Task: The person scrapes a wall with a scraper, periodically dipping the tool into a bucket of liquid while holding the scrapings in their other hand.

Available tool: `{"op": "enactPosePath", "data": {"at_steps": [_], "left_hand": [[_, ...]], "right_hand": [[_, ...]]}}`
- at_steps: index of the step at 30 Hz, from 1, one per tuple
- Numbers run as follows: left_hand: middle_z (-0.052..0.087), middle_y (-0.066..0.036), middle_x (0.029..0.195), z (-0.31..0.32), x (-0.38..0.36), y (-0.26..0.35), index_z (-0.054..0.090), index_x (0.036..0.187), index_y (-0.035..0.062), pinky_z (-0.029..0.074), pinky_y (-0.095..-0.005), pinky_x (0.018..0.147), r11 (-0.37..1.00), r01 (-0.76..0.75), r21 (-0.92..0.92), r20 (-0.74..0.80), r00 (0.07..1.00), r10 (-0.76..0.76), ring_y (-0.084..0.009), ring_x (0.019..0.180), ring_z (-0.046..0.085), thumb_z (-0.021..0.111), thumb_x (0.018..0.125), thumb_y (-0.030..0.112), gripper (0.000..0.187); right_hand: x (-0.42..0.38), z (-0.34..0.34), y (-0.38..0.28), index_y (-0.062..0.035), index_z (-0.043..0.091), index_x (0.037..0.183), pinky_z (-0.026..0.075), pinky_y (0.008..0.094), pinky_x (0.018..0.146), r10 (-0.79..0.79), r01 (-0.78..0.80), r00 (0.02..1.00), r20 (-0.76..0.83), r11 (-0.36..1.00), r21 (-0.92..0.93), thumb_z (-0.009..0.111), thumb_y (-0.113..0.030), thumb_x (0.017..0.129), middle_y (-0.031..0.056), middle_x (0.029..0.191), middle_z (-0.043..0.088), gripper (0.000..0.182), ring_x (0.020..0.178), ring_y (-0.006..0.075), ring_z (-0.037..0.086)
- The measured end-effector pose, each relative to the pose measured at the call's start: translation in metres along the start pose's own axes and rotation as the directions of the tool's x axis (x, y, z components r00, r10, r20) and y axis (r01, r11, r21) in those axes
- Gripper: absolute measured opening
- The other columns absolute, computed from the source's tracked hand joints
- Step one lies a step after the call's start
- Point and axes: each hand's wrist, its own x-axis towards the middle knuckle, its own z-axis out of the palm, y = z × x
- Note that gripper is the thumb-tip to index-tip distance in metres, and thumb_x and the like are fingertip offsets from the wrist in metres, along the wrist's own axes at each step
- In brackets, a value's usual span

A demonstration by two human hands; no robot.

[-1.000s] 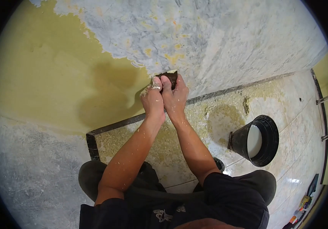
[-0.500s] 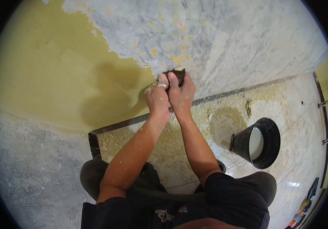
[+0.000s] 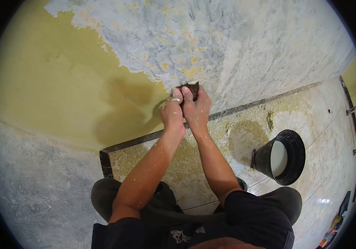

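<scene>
Both hands press together on a dark scraper low on the wall, where yellow-green paint meets a stripped, whitish patch. My left hand is closed round the scraper's left side, with pale paint scrapings stuck to its fingers. My right hand grips the same tool from the right, thumb on top. Pale flecks dot both forearms. The scraper's lower part is hidden by the fingers.
A black bucket with whitish liquid stands on the tiled floor at right. Paint scrapings litter the floor along the dark skirting. Several tools lie at the lower right. A grey wall is at left.
Both hands and the scraper have moved slightly down in view. The camera view has shifted a little too; the grip looks the same.
</scene>
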Motion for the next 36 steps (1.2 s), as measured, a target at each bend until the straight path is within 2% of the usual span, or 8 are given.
{"op": "enactPosePath", "data": {"at_steps": [4, 8, 9, 12, 16, 17, 27, 36], "left_hand": [[0.065, -0.006, 0.091, -0.011, 0.013, -0.009, 0.067, 0.098, 0.0018, 0.049, -0.0329, 0.067, 0.987, -0.122, 0.102, 0.031, 0.992, 0.120, -0.0147, 0.080, 0.059, 0.064, 0.093, 0.027, 0.026], [0.065, -0.006, 0.100, -0.004, 0.004, -0.005, 0.067, 0.104, -0.0025, 0.048, -0.0323, 0.077, 0.996, 0.023, 0.082, -0.003, 1.000, -0.023, -0.0146, 0.087, 0.058, 0.063, 0.094, 0.023, 0.028], [0.065, -0.006, 0.099, -0.003, 0.002, -0.002, 0.066, 0.104, -0.0024, 0.048, -0.0328, 0.076, 0.999, -0.026, 0.040, 0.011, 1.000, 0.025, -0.0144, 0.087, 0.057, 0.062, 0.095, 0.024, 0.028], [0.065, -0.006, 0.099, -0.015, 0.018, -0.006, 0.066, 0.106, -0.0025, 0.048, -0.0325, 0.076, 0.995, -0.015, -0.097, 0.119, 0.992, 0.026, -0.0147, 0.088, 0.058, 0.062, 0.095, 0.022, 0.028], [0.065, -0.006, 0.102, -0.014, 0.018, -0.027, 0.066, 0.104, -0.0018, 0.048, -0.0326, 0.078, 0.990, 0.045, 0.134, -0.027, 0.999, -0.042, -0.0156, 0.089, 0.058, 0.060, 0.096, 0.021, 0.025], [0.065, -0.007, 0.103, -0.010, 0.012, -0.024, 0.065, 0.105, -0.0016, 0.048, -0.0332, 0.080, 0.994, 0.034, 0.105, 0.004, 0.999, -0.034, -0.0165, 0.091, 0.058, 0.060, 0.096, 0.021, 0.025], [0.064, -0.004, 0.093, -0.007, 0.020, -0.037, 0.065, 0.101, 0.0064, 0.046, -0.0316, 0.062, 0.996, 0.029, 0.082, -0.002, 1.000, -0.029, -0.0149, 0.080, 0.060, 0.061, 0.095, 0.031, 0.026], [0.065, -0.007, 0.100, -0.004, 0.014, -0.017, 0.064, 0.108, 0.0037, 0.051, -0.0345, 0.071, 0.995, 0.075, 0.072, 0.080, 0.994, -0.081, -0.0174, 0.086, 0.063, 0.056, 0.097, 0.036, 0.035]], "right_hand": [[0.000, 0.006, 0.012, 0.0027, 0.063, 0.090, 0.047, 0.0332, 0.060, -0.037, 0.037, 0.999, -0.006, 0.997, -0.068, 0.064, -0.018, 0.087, 0.0124, 0.070, 0.064, 0.021, 0.061, 0.0193, 0.058], [-0.002, 0.001, 0.009, 0.0028, 0.064, 0.091, 0.047, 0.0342, 0.060, 0.052, -0.051, 0.999, -0.005, 0.998, 0.046, 0.065, -0.020, 0.087, 0.0141, 0.069, 0.064, 0.023, 0.062, 0.0199, 0.058], [0.001, 0.001, 0.007, 0.0024, 0.063, 0.089, 0.051, 0.0427, 0.062, -0.010, 0.010, 1.000, 0.005, 1.000, -0.007, 0.065, -0.022, 0.086, 0.0224, 0.073, 0.066, 0.024, 0.069, 0.0386, 0.067], [0.004, 0.005, -0.007, 0.0022, 0.063, 0.091, 0.051, 0.0419, 0.062, 0.052, -0.049, 0.997, 0.060, 0.998, -0.040, 0.066, -0.022, 0.086, 0.0222, 0.073, 0.066, 0.025, 0.069, 0.0366, 0.068], [-0.008, -0.002, 0.027, 0.0017, 0.062, 0.089, 0.049, 0.0450, 0.061, 0.049, -0.048, 0.998, -0.033, 0.999, 0.023, 0.065, -0.024, 0.087, 0.0230, 0.072, 0.065, 0.026, 0.069, 0.0413, 0.065], [-0.006, -0.004, 0.026, 0.0024, 0.063, 0.091, 0.047, 0.0358, 0.059, 0.111, -0.111, 0.994, 0.007, 0.993, 0.038, 0.065, -0.018, 0.086, 0.0138, 0.071, 0.066, 0.021, 0.060, 0.0199, 0.058], [-0.001, -0.006, 0.039, 0.0034, 0.063, 0.090, 0.046, 0.0327, 0.060, 0.117, -0.118, 0.993, 0.010, 0.990, 0.079, 0.064, -0.016, 0.088, 0.0118, 0.072, 0.065, 0.020, 0.064, 0.0144, 0.056], [0.007, -0.009, 0.015, 0.0022, 0.064, 0.091, 0.046, 0.0328, 0.063, 0.078, -0.079, 0.997, 0.026, 0.996, 0.041, 0.066, -0.018, 0.088, 0.0095, 0.071, 0.064, 0.021, 0.065, 0.0150, 0.055]]}}
